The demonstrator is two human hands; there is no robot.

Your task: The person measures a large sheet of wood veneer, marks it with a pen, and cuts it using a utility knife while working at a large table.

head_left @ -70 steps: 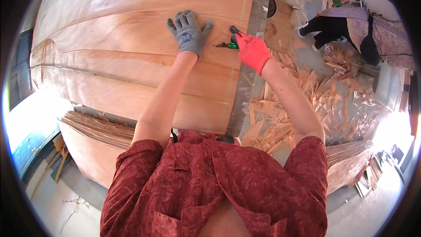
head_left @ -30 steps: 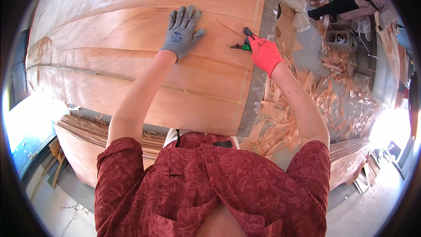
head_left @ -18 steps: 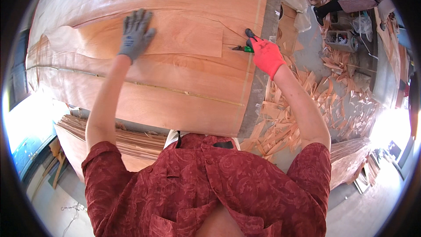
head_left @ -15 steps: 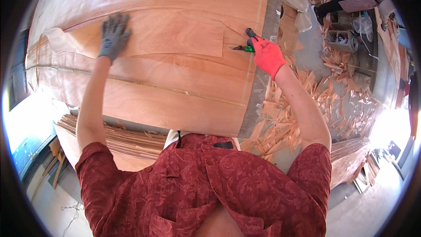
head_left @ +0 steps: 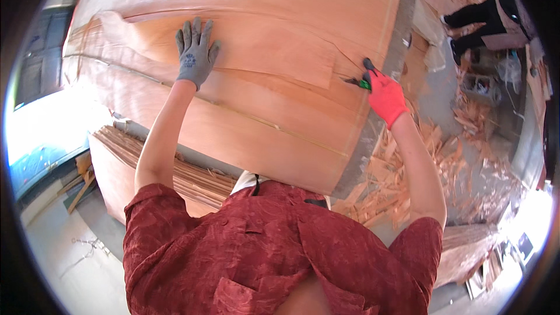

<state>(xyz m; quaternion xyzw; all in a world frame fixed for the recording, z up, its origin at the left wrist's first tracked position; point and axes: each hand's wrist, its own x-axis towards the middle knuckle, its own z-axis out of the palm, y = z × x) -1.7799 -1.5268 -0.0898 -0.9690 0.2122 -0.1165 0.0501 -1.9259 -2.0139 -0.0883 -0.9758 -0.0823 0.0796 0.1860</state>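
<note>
My left hand (head_left: 197, 58), in a grey glove, lies flat with fingers spread on a long strip of thin wood veneer (head_left: 280, 46). The strip rests on a wide veneer sheet (head_left: 280, 102), its left end rippled and lifted. My right hand (head_left: 386, 98), in a red glove with dark fingertips, is closed around a small green-handled knife (head_left: 365, 84). The knife's short dark blade points left, just beyond the strip's right end. A dark split runs through the sheet above that end. Most of the knife's handle is hidden in my grip.
Veneer scraps (head_left: 402, 169) litter the floor on the right. A veneer stack (head_left: 192, 172) stands below the sheet's near edge. At the upper right, another person (head_left: 487, 23) in dark trousers is near a plastic basket (head_left: 481, 88). A yellowish line (head_left: 251, 115) crosses the sheet.
The whole view has shifted and turned, so the sheet appears farther right and tilted. My left hand has slid rightward along the strip. The knife stays in my right hand near the strip's end.
</note>
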